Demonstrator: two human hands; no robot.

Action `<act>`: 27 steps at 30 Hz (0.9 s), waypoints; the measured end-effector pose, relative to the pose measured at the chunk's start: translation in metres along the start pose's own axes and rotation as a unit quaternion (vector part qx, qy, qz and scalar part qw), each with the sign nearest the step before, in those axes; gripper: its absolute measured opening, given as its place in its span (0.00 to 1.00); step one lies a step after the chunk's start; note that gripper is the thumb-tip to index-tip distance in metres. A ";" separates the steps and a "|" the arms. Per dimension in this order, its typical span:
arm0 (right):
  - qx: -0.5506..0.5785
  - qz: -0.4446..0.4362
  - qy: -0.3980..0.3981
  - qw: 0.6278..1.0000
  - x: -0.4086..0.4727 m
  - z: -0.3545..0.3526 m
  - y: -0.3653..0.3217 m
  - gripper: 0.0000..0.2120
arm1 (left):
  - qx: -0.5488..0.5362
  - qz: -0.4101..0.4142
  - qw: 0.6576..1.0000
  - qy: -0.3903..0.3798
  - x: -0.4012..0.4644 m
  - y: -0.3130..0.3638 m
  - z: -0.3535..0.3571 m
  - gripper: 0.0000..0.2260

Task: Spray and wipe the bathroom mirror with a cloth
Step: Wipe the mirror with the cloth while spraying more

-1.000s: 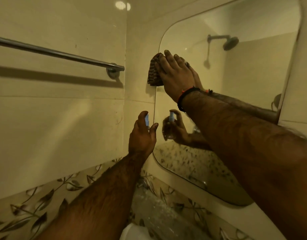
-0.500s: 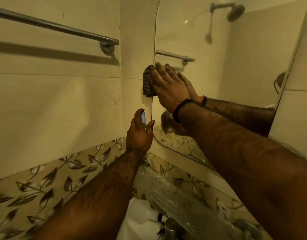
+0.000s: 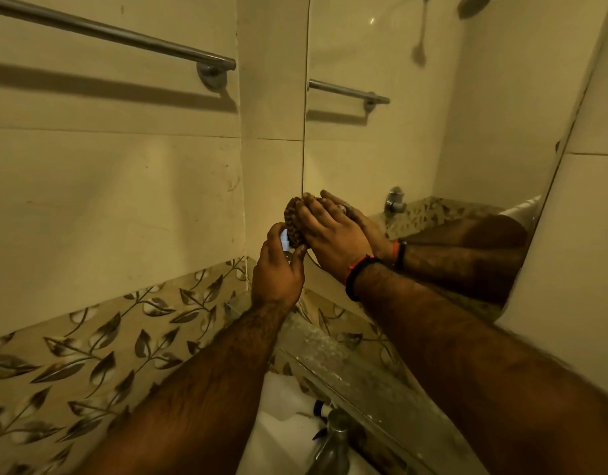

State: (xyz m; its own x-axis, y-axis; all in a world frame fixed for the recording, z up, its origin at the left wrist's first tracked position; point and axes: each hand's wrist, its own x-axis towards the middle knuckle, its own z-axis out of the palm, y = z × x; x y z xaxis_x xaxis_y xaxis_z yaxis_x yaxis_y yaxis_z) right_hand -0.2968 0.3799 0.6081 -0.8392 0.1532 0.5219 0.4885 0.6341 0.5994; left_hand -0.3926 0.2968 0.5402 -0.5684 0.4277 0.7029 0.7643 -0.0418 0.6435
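The bathroom mirror (image 3: 381, 142) fills the wall at the upper right, its left edge running down to a rounded lower corner. My right hand (image 3: 330, 240) lies flat on the glass near that lower left corner, pressing a dark checked cloth (image 3: 293, 222) against it. Only the cloth's left part shows past my fingers. My left hand (image 3: 276, 272) is just below and left of the cloth, wrapped around a small spray bottle (image 3: 284, 240) with a pale blue top, most of which is hidden by my fingers.
A steel towel rail (image 3: 124, 34) runs along the left wall. Below the mirror lies a speckled stone ledge (image 3: 347, 365). A white basin (image 3: 282, 423) with a metal tap (image 3: 331, 443) sits at the bottom. Leaf-patterned tiles (image 3: 90, 354) band the lower wall.
My right hand has slid the cloth down the mirror's left edge from the top corner to the lower corner. The view has tilted downward. My left hand has stayed beside the edge with the bottle.
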 end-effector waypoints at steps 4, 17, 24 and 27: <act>0.003 -0.022 -0.015 1.000 -0.013 0.008 -0.004 0.27 | 0.005 -0.013 1.000 -0.011 -0.008 0.002 0.003 0.26; 0.009 -0.066 -0.036 0.997 -0.054 0.008 -0.010 0.23 | 0.022 -0.026 0.999 0.001 -0.032 0.010 -0.003 0.23; -0.003 -0.082 -0.057 0.995 -0.074 0.000 -0.005 0.25 | 0.018 -0.021 1.000 -0.001 -0.039 0.022 -0.008 0.23; 0.000 -0.089 -0.068 0.994 -0.084 -0.006 -0.003 0.25 | 0.013 -0.022 1.000 -0.009 -0.047 0.029 -0.008 0.23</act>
State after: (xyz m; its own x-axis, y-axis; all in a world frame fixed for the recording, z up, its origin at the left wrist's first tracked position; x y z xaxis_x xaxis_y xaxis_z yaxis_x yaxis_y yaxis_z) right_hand -0.2260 0.3610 0.5657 -0.9369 0.1398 0.3203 0.3292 0.6608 0.6745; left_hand -0.3465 0.2680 0.5284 -0.5959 0.4453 0.6683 0.7466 0.0006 0.6653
